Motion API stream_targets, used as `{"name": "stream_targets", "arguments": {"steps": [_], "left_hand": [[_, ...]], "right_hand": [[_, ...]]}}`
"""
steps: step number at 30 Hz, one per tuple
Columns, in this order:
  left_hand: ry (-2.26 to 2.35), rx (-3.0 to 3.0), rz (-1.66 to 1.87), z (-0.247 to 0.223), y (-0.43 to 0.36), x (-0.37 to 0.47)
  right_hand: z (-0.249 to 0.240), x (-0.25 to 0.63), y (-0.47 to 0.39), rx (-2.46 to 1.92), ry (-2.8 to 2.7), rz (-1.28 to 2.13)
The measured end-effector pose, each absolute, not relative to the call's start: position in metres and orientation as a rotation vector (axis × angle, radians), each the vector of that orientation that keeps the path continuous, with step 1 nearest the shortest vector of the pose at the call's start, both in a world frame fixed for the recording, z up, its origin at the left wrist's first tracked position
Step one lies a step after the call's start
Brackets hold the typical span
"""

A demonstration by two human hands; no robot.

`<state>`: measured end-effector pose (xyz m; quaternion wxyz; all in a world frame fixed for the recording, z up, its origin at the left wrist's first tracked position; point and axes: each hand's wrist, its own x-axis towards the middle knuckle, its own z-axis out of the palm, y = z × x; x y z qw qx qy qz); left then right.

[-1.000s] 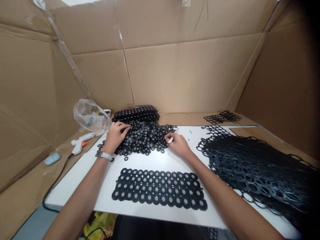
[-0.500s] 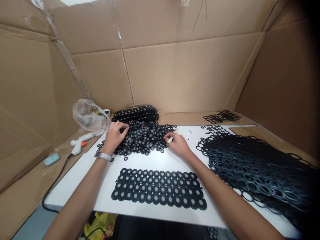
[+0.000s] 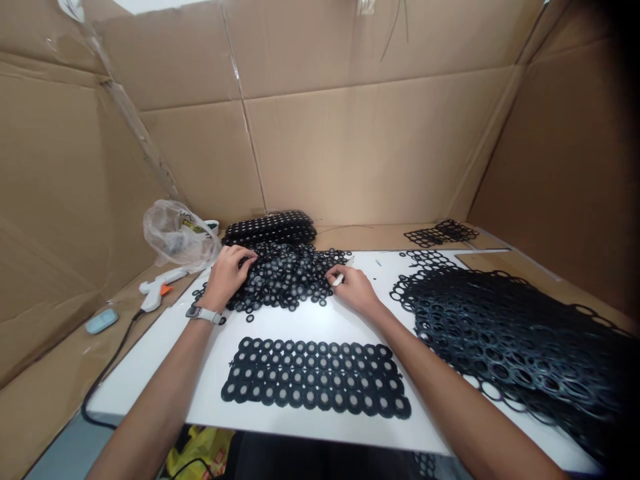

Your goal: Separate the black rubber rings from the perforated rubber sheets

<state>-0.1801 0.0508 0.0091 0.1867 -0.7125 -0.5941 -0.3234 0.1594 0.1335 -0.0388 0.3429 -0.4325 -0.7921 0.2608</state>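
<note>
Left hand (image 3: 229, 272) at the pile of black rings (image 3: 287, 277) on the worktop (image 3: 310, 323), its grip too distant to judge; right hand (image 3: 354, 288) clamped on a white tool (image 3: 338, 280) (best angled away from the left).

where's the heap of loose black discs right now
In the head view, the heap lies left of centre on the white table, mostly between the left hand and right hand, just in front of the dotted black stack.
</note>
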Motion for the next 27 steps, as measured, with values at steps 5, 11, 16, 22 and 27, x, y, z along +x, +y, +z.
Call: {"name": "stream_targets", "arguments": {"steps": [5, 11, 16, 22, 27], "left_hand": [[-1.694, -1.998, -0.889, 0.0064, 0.0544, -0.1825], [-1.685, -2.0, -0.901, 0.0069, 0.0543, -0.1823], [-1.686, -2.01, -0.904, 0.0092, 0.0514, -0.1796], [-1.713, -2.023, -0.898, 0.0087, 0.0516, -0.1811], [-1.72, -2.024, -0.912, 0.0092, 0.0514, -0.182]], "right_hand": [[-0.0389, 0.159, 0.1338, -1.129, -2.06, 0.67], [-0.0378, 0.1585, 0.1331, -1.151, -2.057, 0.667], [-0.037, 0.1588, 0.1326, -1.164, -2.062, 0.669], [-0.0373, 0.1589, 0.1328, -1.138, -2.063, 0.663], [-0.0373, 0.159, 0.1324, -1.137, -2.069, 0.665]]}}
